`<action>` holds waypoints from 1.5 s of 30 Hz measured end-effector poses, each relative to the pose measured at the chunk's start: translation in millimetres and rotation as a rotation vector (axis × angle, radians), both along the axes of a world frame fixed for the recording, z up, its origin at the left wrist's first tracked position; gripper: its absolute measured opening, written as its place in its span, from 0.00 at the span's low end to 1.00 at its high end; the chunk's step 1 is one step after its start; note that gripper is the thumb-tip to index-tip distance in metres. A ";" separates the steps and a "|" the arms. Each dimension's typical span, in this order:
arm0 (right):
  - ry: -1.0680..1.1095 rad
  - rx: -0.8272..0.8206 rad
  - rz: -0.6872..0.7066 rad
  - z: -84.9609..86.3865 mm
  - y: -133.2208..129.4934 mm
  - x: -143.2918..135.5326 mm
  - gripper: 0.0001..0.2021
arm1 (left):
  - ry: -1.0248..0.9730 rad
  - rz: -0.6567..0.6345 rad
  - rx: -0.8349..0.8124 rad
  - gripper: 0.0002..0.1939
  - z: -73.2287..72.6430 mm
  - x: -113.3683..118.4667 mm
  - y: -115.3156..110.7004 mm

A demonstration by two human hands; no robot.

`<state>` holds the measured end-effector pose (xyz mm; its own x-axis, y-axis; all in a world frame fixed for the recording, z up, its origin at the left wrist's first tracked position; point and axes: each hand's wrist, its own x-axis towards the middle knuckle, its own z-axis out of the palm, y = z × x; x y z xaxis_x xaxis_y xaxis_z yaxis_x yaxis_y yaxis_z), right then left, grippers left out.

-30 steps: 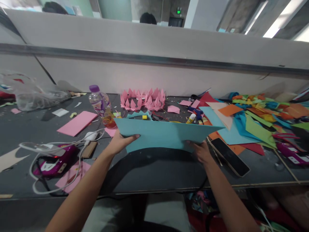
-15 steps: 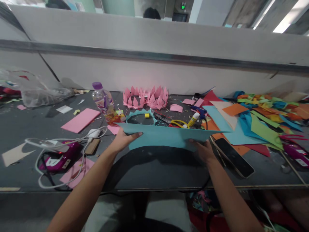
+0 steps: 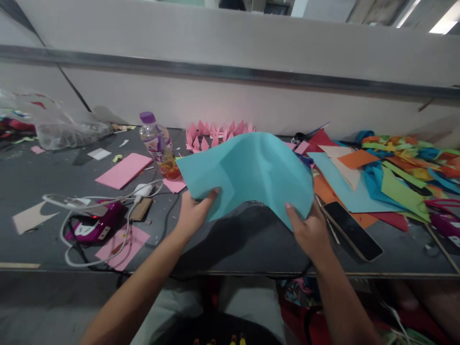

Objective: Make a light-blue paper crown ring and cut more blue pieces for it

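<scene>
A sheet of light blue paper (image 3: 247, 167) is held up over the dark tabletop, bowed upward in the middle. My left hand (image 3: 196, 211) pinches its lower left edge, thumb on the near face. At the lower right corner my right hand (image 3: 311, 227) grips it the same way, fingers behind the sheet. Pink spiky paper crowns (image 3: 215, 134) stand behind the sheet and are partly covered by it. The teal zigzag strip, glue stick and yellow-handled tool seen earlier are hidden behind the paper.
A purple-capped bottle (image 3: 160, 143) stands left of the sheet. Further left lie folded pink paper (image 3: 124, 171), a purple power strip (image 3: 95, 223) and white cables. To the right are a phone (image 3: 354, 232), coloured paper sheets (image 3: 352, 191) and a heap of paper strips (image 3: 402, 153).
The blue sheet has gone from nearly edge-on to tilted up, its broad face showing and its middle arched. Both hands still hold it. My view has tipped slightly downward.
</scene>
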<state>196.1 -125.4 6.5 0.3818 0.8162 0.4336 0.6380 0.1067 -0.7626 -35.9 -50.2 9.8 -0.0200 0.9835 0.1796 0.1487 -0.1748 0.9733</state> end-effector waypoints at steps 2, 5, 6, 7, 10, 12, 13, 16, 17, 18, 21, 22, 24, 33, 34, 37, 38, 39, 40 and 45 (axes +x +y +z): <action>-0.100 0.010 0.021 -0.4 -4.1 -17.8 0.11 | 0.021 0.036 -0.004 0.17 0.4 11.8 -14.3; -0.230 0.019 0.111 -4.3 -8.1 -47.3 0.09 | -0.057 0.025 -0.017 0.14 -2.9 31.8 -33.6; -0.254 0.003 0.143 -5.8 -9.0 -56.4 0.10 | -0.102 0.006 -0.018 0.14 -4.9 37.9 -38.8; -0.275 -0.029 0.164 -7.1 -9.6 -64.5 0.11 | -0.141 -0.021 -0.023 0.13 -7.1 43.2 -43.4; -0.308 -0.134 0.217 -10.0 -10.6 -80.6 0.14 | -0.214 -0.069 -0.024 0.17 -13.6 52.6 -52.5; -0.308 -0.183 0.244 -10.5 -10.8 -85.1 0.15 | -0.230 -0.120 0.034 0.19 -15.7 53.7 -55.6; -0.302 -0.202 0.257 -10.3 -11.0 -86.1 0.16 | -0.223 -0.155 0.072 0.20 -15.7 53.3 -56.3; -0.270 -0.228 0.314 -7.9 -13.2 -85.5 0.17 | -0.157 -0.207 0.088 0.18 -12.4 51.3 -55.9; -0.255 -0.222 0.340 -6.9 -14.7 -83.9 0.18 | -0.138 -0.196 0.054 0.17 -11.1 50.4 -54.9; -0.236 -0.208 0.367 -5.9 -16.2 -81.4 0.18 | -0.126 -0.179 0.013 0.16 -10.1 49.3 -53.5; -0.146 -0.057 0.347 -4.2 -19.1 -66.7 0.12 | -0.110 -0.152 -0.066 0.16 -10.1 43.3 -47.7; -0.096 0.053 0.273 -3.9 -18.4 -59.8 0.10 | -0.101 -0.160 -0.073 0.16 -10.8 40.5 -45.5; 0.041 0.255 0.042 -3.7 -13.9 -45.3 0.19 | -0.083 -0.195 -0.074 0.17 -12.3 34.4 -41.1; 0.627 -0.039 0.233 -11.8 6.7 -32.3 0.27 | -0.101 -0.344 -0.127 0.16 -9.0 27.5 -33.3; 0.644 -0.062 0.214 -14.3 6.1 -33.6 0.25 | -0.108 -0.352 -0.133 0.16 -9.2 28.5 -33.3; 0.686 -0.078 0.187 -21.2 4.6 -34.9 0.21 | -0.111 -0.357 -0.139 0.15 -11.6 31.1 -33.2; 0.689 -0.071 0.183 -22.7 4.4 -34.6 0.20 | -0.108 -0.359 -0.133 0.15 -12.6 31.6 -33.0; 0.687 -0.067 0.190 -23.7 4.5 -34.2 0.19 | -0.102 -0.363 -0.124 0.15 -13.6 32.0 -32.8; 0.680 -0.064 0.197 -24.2 4.7 -33.8 0.19 | -0.094 -0.369 -0.113 0.15 -14.5 32.2 -32.4; 0.645 -0.045 0.209 -24.6 6.7 -33.5 0.17 | -0.052 -0.396 -0.043 0.14 -17.3 32.5 -30.7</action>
